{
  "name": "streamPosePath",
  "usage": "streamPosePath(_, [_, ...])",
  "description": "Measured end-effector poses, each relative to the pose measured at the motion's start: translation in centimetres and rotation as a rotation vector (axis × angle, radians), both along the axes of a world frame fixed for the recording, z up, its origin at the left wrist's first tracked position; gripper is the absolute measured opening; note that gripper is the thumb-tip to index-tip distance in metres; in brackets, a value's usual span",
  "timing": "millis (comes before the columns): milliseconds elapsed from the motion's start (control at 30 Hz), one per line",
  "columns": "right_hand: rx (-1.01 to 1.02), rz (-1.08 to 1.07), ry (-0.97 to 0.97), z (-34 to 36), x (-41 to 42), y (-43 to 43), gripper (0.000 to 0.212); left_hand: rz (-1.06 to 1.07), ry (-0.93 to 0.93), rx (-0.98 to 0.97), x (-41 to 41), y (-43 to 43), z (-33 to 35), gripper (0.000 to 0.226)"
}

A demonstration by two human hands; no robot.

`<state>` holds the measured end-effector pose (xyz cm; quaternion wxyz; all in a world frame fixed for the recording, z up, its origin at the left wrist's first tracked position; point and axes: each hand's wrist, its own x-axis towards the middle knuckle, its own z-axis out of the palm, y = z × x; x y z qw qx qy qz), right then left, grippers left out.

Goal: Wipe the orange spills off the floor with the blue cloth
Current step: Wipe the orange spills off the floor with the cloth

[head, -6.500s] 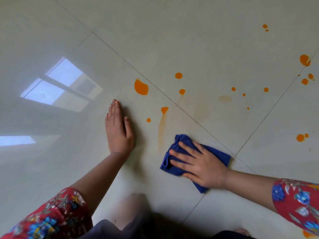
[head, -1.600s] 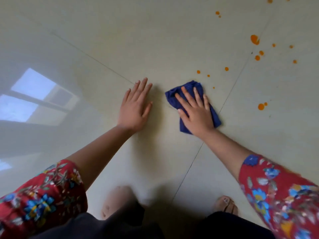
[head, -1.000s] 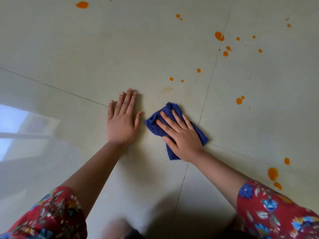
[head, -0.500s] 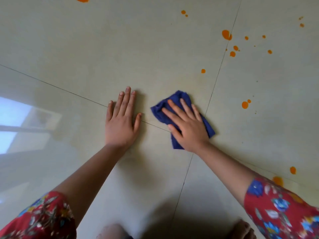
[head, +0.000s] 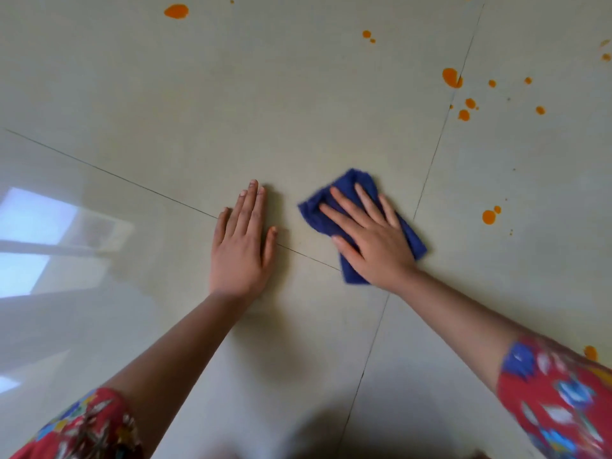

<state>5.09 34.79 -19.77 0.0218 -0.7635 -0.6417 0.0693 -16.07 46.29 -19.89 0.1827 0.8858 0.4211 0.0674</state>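
Floor [head: 231, 94], blue cloth [head: 351, 183] beneath right hand [head: 374, 241]

The pale glossy tiled floor [head: 198, 94], crossed by thin dark grout lines [head: 109, 173], mirrors a window at the left of the frame. On it, orange spills [head: 452, 77] dot the upper right, and one orange blob [head: 176, 10] sits at the top left. A crumpled dark blue cloth [head: 351, 183] lies at centre under the flat right hand [head: 374, 246]. The left hand [head: 241, 246] rests flat on the tiles just beside it.

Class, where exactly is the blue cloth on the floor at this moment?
In the head view, the blue cloth lies on the floor just right of centre, pressed flat under the right hand, with the left hand to its left.
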Motion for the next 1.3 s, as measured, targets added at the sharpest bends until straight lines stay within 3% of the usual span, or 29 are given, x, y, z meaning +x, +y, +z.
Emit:
streamPosePath(67, [-0.013, -0.135, 0.016, 0.0, 3.3, -2.0, 0.054, 0.005, -0.003, 0.004, 0.1, -0.1, 0.0, 0.058])
streamPosePath(167, [-0.041, -0.509, 0.007, 0.2, 7.0, 0.5, 0.059, 0.006, 0.012, 0.016, 0.3, 0.0, 0.0, 0.059])
streamPosePath(267, [-0.014, -0.551, -0.003, 0.1, 5.6, 5.7, 0.056, 0.008, -0.005, 0.006, 0.4, 0.1, 0.2, 0.058])
streamPosePath(367, [0.041, -0.321, 0.008, -0.2, 0.1, 6.5, 0.056, 0.033, -0.08, -0.036, 0.2, 0.3, 0.3, 0.055])
streamPosePath(467, [0.022, 0.197, -0.006, 0.1, -3.2, 0.1, 0.052, 0.045, -0.125, -0.06, 0.1, 0.5, 0.2, 0.055])
streamPosePath(533, [-0.036, 0.4, 0.019, 0.6, -0.3, -3.1, 0.051, 0.054, -0.143, -0.063, 0.0, 0.5, 0.3, 0.055])
streamPosePath(600, [-0.018, 0.263, -0.018, 0.2, 4.1, -3.4, 0.051, 0.056, -0.16, -0.073, 0.0, 0.5, 0.3, 0.056])
streamPosePath(667, [0.007, -0.062, -0.053, -0.1, 7.1, -1.1, 0.052, 0.061, -0.169, -0.07, 0.0, 0.6, 0.3, 0.056])
streamPosePath(767, [0.044, -0.249, -0.033, -0.1, 4.6, 3.0, 0.054, 0.058, -0.179, -0.074, 0.0, 0.7, 0.3, 0.055])
streamPosePath(833, [0.098, -0.076, -0.009, -0.3, -0.2, 2.9, 0.054, 0.051, -0.179, -0.08, -0.1, 0.8, 0.3, 0.055])
streamPosePath(900, [0.068, 0.297, 0.008, -0.2, -4.4, -0.8, 0.051, 0.044, -0.173, -0.085, -0.2, 0.9, 0.3, 0.055])
streamPosePath(1000, [-0.075, 0.687, 0.048, 0.8, -2.5, -5.8, 0.051, 0.034, -0.144, -0.067, -0.2, 0.8, 0.5, 0.052])
streamPosePath(1067, [-0.079, 0.591, -0.017, 0.5, 2.1, -5.9, 0.053, 0.027, -0.115, -0.06, -0.1, 0.7, 0.6, 0.05])
streamPosePath(1200, [0.006, -0.036, -0.054, 0.5, 4.5, -0.7, 0.054, -0.005, -0.055, -0.045, -0.1, 0.5, 0.4, 0.05])
streamPosePath(1267, [0.047, -0.05, -0.03, 0.3, 1.1, 0.6, 0.056, -0.019, -0.031, -0.043, 0.0, 0.3, 0.6, 0.05])
streamPosePath(1300, [0.035, 0.108, -0.032, 0.0, -0.5, -0.3, 0.056, -0.027, -0.031, -0.043, 0.1, 0.2, 0.8, 0.05])
